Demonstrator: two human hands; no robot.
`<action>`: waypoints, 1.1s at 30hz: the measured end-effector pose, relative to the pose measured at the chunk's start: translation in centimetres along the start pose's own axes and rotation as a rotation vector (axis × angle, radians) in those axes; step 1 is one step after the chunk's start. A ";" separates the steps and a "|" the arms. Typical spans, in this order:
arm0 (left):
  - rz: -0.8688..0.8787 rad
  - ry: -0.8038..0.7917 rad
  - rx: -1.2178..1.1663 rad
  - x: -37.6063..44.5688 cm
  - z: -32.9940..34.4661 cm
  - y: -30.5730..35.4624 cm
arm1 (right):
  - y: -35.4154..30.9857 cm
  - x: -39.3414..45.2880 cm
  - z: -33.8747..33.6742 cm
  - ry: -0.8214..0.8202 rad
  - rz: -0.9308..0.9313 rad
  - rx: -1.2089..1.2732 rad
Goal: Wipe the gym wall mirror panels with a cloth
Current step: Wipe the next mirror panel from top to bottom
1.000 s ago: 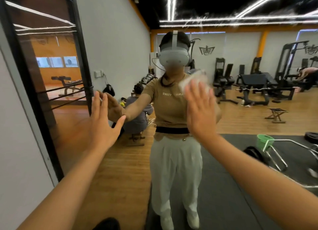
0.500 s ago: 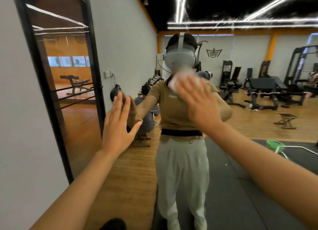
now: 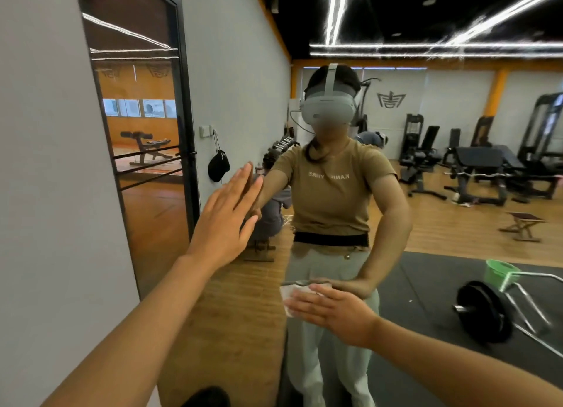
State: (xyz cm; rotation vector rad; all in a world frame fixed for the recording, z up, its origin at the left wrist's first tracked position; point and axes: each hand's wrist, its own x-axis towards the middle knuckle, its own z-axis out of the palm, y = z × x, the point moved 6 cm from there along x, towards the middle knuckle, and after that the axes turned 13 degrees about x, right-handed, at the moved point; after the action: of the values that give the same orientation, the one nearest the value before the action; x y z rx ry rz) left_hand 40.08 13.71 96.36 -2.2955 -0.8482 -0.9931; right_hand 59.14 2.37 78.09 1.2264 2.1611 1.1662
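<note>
Two hands on the glass, cloth low at waist height

Both hands work against the mirror [image 3: 426,193], which fills most of the view and shows the person's own reflection and the gym room behind.

Left hand [image 3: 225,220]: fingers straight and together, palm flat toward the glass, holding nothing. Its fingertips meet those of its reflection, so it appears to touch the surface. Likely purpose: bracing the body while the other arm sweeps.

Right hand [image 3: 332,312]: fingers extended, laid flat over a white cloth [image 3: 291,294] and pressing it to the mirror at about waist height of the reflection. A flat palm spreads pressure over the cloth, which suits wiping rather than carrying. The cloth sits under the fingers, with only its left edge and a corner showing.

Judgement: a wiping stroke is in hand on the lower part of this panel.

Hard to make out:
- Most of the cloth is hidden by the hand; its size and fold cannot be told.
- Whether the thumb hooks the cloth cannot be told.
- Panel joints are not clearly visible; a dark door frame [image 3: 182,132] stands at left, beside the grey wall [image 3: 45,193].
- Streaks or dirt on the glass cannot be seen.
- Both forearms are cut off at the lower edge.
</note>
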 end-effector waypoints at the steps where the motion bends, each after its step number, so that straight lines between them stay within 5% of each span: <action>1: 0.014 -0.006 0.015 0.0 0.2 -0.2 | 1.0 0.4 -1.0 0.047 0.001 0.005; 7: 0.032 -0.002 -0.030 -0.2 0.4 -0.4 | 17.1 3.9 -14.2 0.651 0.470 0.234; 11: 0.040 0.021 -0.038 -0.1 0.6 -0.3 | 23.8 4.8 -19.0 0.849 0.760 0.307; 16: 0.051 0.068 -0.066 -0.2 0.4 -0.3 | 18.1 5.7 -15.6 0.775 0.614 0.269; 23: 0.037 0.051 -0.060 -0.1 0.4 -0.3 | 5.9 2.8 -5.7 0.187 0.116 0.083; 25: 0.043 0.047 -0.073 -0.1 0.2 -0.4 | 8.0 3.3 -7.4 0.226 0.106 0.097; 33: 0.039 0.058 -0.087 -0.4 -0.3 -0.1 | 22.2 8.6 -19.8 0.705 0.549 0.193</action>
State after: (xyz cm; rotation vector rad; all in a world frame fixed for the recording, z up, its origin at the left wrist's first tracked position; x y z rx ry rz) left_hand 39.67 13.48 96.30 -2.3341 -0.7471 -1.0935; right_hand 52.59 6.29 108.14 1.7678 2.5426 1.8749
